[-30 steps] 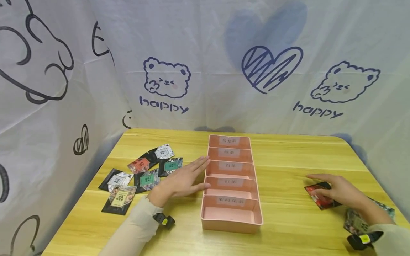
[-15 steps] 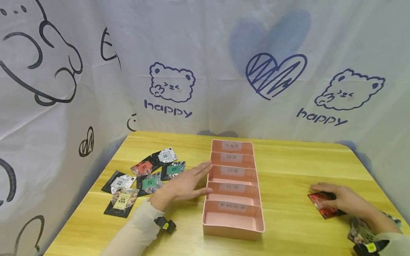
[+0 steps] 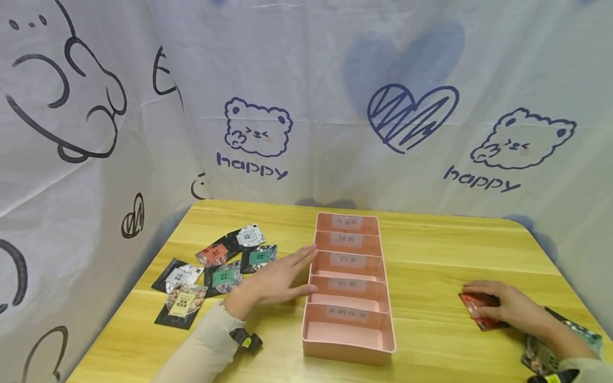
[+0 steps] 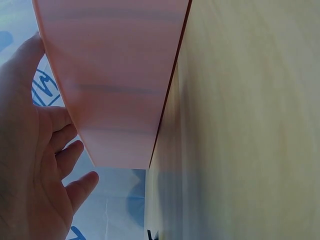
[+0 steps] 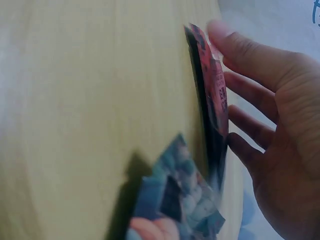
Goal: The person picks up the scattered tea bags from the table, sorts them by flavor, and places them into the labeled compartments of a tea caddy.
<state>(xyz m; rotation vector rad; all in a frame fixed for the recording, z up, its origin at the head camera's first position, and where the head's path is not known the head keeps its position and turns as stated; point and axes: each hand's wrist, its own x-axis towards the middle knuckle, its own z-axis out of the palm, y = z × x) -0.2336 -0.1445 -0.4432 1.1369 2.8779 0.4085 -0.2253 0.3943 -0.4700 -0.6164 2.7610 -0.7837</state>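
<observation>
Picking up the red packet [image 5: 212, 100], right of the tray [image 3: 342, 352], looks like the step; right hand [image 3: 512, 306] loosely spread over it, left hand [image 3: 278, 279] wide against tray's left rim. Next likely needs: edge pinch.

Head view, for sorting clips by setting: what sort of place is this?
Probably a curtained-off work area: a wood-grained table, printed cloth hanging behind and beside it, and a pink divided tray on top.

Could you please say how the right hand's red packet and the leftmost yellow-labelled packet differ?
The right hand touches the red packet; no hand touches the yellow-labelled packet. The red packet is right of the tray, the yellow-labelled packet left. Both show black.
</observation>
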